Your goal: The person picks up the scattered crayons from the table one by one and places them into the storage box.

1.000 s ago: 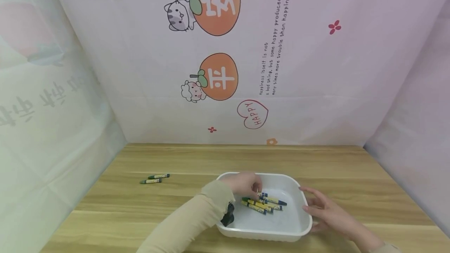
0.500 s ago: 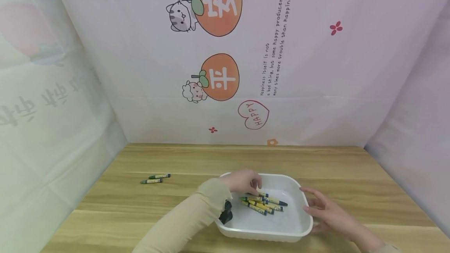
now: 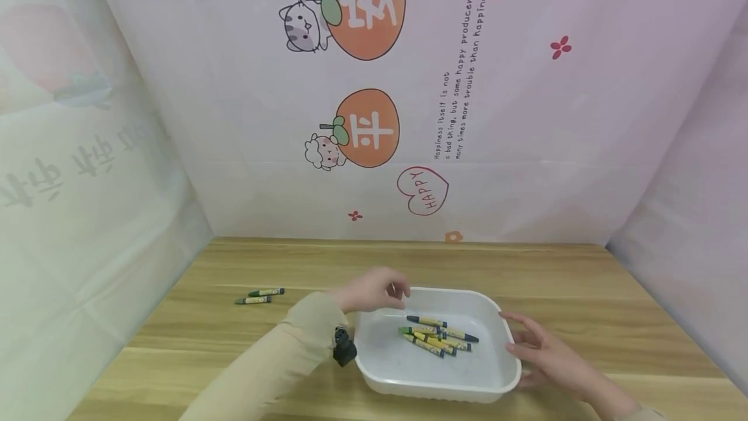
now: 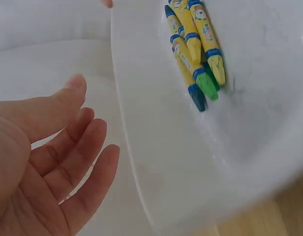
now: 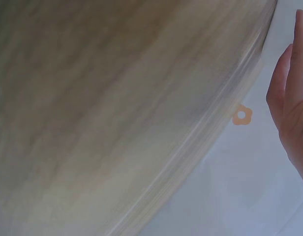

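A white plastic tray (image 3: 435,387) stands on the table, with several yellow-wrapped crayons (image 3: 425,345) heaped in its middle. One light green crayon (image 4: 193,69) lies on the heap beside a dark blue-tipped one (image 3: 428,321). My left hand (image 3: 374,291) hovers over the tray's left back corner, fingers loosely bent and holding nothing. Its empty palm and parted fingers show in the left wrist view. Against the tray's outer right wall rests my right hand (image 3: 546,353), fingers mostly straight. Two green crayons (image 3: 266,292) lie on the table to the left.
The wooden table (image 3: 175,349) runs back to a printed white cloth (image 3: 497,200). Cloth also hangs at both sides. A black device (image 3: 343,346) is strapped at the left wrist, beside the tray's left wall.
My left hand has let go of a crayon in the tray, then risen and moved left toward the tray's back corner. My right hand stays at the tray's right side.
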`<state>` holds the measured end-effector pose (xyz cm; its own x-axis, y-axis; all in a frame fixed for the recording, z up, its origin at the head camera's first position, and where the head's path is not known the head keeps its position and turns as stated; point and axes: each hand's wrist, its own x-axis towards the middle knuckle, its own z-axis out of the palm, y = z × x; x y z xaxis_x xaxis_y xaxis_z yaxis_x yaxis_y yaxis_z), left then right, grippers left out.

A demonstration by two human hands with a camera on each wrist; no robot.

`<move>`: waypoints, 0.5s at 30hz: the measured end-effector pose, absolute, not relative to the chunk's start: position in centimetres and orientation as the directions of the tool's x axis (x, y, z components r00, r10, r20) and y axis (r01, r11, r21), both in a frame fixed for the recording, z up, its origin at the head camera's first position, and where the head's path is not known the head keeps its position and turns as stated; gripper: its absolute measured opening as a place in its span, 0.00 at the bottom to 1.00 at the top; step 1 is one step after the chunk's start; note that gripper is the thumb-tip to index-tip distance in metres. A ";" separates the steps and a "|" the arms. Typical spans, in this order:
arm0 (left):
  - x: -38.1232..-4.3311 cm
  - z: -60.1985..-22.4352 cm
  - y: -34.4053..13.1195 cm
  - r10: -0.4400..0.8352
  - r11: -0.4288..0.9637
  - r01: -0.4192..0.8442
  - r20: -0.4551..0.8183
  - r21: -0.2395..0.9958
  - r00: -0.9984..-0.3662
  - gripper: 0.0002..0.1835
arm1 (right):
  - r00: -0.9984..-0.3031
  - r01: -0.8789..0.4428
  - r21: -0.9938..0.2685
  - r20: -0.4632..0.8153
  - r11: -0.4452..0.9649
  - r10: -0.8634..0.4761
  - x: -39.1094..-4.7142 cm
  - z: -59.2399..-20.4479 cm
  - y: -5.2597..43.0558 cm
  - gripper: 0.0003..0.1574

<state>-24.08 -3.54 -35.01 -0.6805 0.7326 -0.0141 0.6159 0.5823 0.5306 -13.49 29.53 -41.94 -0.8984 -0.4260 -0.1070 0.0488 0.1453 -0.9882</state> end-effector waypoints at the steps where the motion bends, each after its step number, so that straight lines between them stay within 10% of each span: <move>1: -24.1 -34.9 -4.0 0.732 0.576 0.618 -0.002 0.534 -0.681 0.10 | -0.898 0.050 -0.988 -0.108 0.144 -0.427 -13.5 -41.9 29.5 0.30; 15: -23.7 -35.1 -11.7 0.666 0.553 0.617 0.148 0.559 -0.731 0.10 | -0.903 0.052 -0.986 -0.113 0.157 -0.414 -13.3 -41.9 29.4 0.30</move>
